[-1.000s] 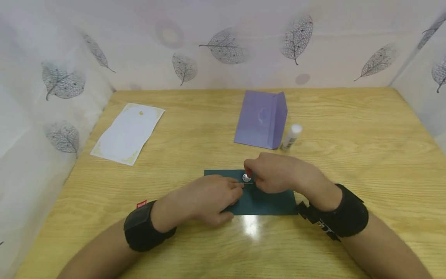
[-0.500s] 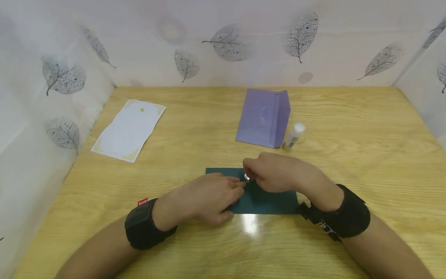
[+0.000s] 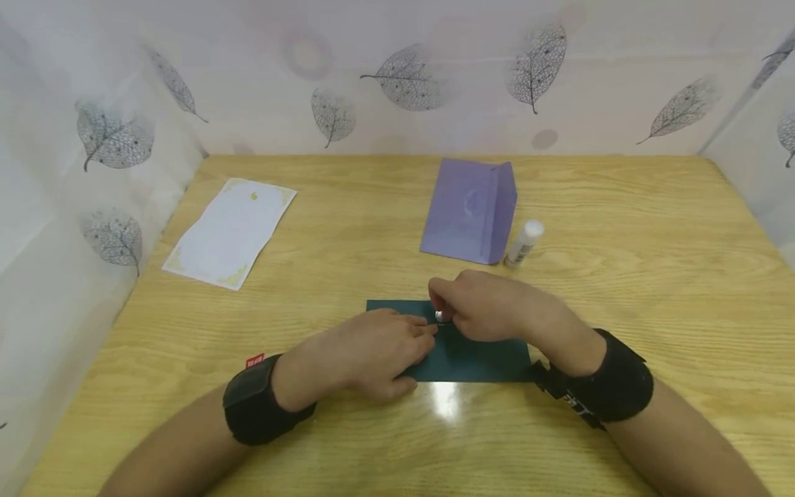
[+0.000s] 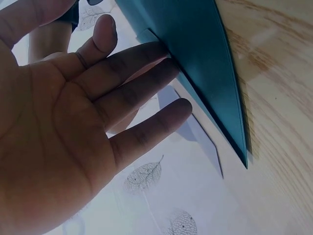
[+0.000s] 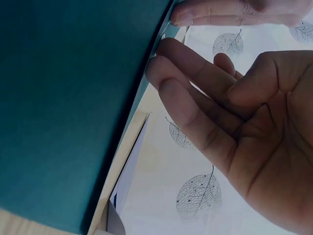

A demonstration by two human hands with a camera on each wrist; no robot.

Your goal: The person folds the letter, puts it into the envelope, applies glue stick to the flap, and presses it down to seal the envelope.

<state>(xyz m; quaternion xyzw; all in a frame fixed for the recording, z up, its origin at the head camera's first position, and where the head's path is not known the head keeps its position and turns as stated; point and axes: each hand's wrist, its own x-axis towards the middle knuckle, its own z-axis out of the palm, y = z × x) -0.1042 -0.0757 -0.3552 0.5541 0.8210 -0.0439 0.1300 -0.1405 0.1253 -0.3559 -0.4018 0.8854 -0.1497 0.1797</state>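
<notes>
The dark green envelope lies flat on the worktop at centre frame, with the left hand pressing it down through straight, spread fingers. The right hand pinches a small silver round piece at its upper middle. Judging from this, steady downward pressure from the left and a small, centred placement should keep the piece square.

Evenly and brightly lit from overhead in the head view, with a white patch of glare on the wooden table near the front edge. Soft, faint shadows only. Slightly bowed at the frame edges, wide-angle style. Dimmer and backlit in both wrist views, palms dark against pale walls, close fingers softly out of focus.
</notes>
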